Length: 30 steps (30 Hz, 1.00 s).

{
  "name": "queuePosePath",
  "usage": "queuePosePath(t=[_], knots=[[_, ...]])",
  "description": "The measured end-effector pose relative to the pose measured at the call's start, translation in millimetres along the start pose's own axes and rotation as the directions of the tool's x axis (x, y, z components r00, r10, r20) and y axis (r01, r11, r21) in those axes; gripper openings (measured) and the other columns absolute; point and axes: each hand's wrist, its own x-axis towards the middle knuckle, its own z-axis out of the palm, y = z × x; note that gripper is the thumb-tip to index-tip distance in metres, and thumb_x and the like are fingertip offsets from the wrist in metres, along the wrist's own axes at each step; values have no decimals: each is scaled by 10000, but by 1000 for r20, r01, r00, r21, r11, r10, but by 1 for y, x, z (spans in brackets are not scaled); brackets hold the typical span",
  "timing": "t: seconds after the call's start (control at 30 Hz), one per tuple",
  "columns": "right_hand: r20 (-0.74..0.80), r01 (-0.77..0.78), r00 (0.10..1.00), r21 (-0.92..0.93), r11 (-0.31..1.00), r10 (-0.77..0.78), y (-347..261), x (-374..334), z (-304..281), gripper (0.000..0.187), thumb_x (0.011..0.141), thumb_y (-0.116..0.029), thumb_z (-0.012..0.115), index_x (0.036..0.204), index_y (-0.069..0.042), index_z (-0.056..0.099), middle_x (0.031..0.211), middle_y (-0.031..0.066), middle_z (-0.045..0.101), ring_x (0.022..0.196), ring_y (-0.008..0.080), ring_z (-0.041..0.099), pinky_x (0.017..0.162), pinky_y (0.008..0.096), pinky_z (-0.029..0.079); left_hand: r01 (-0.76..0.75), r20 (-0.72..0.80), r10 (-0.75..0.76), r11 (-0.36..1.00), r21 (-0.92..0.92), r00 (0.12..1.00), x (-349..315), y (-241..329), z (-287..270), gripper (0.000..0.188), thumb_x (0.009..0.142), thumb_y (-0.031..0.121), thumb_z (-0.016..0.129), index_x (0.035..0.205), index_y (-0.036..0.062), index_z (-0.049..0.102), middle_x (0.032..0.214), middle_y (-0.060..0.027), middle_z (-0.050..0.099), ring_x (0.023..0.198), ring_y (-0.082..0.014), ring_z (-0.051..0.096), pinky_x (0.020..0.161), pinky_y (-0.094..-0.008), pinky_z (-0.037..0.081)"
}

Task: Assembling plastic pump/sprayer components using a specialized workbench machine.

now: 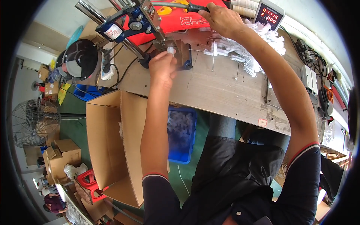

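My right hand (224, 20) is wrapped round the black grip (195, 8) of a hand press's metal lever. At the base of the blue press (135, 24), my left hand (162, 68) pinches a small white plastic piece (171, 50) below the ram. The ram's tip (160, 36) is just above and left of that piece; I cannot tell whether they touch. A thin wire runs from the press base toward a heap of white spiral bristle brushes (240, 52) with looped wire stems, lying on the wooden workbench (217, 92) under my right forearm.
A digital counter (268, 15) with red digits stands behind the brushes. Left of the press are a black round machine (79, 60) and a power strip (108, 63). An open cardboard box (107, 135) and a blue bin (182, 153) of small white pieces are below the bench edge.
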Motion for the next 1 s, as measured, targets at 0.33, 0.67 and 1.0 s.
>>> queuePosePath(t=[0.33,0.67,1.0], knots=[[-67,-23,997,172,985,35,-19,-9,42,531,1094,-511,404,1091,-10,579,986,212,743,994,400,721,886,528,536,-22,50,26,997,-74,998,5,-10,-8,193,1000,102,626,1145,-10,689,772,-28,605,478,-69,392,421,-276,264],[-19,112,994,19,994,-111,-15,-5,22,514,1102,-481,402,1095,-20,629,952,173,734,953,385,719,881,546,505,-4,24,6,997,-83,1000,0,1,-8,224,1022,99,604,1186,-44,655,798,-39,607,495,-58,408,416,-246,293],[-130,102,987,34,994,-97,-10,-1,48,514,1094,-472,419,1064,-5,631,951,206,736,942,401,711,905,537,478,-26,50,32,994,-107,998,7,-4,-5,228,990,101,636,1170,-31,683,770,-29,595,483,-65,392,423,-270,267]])
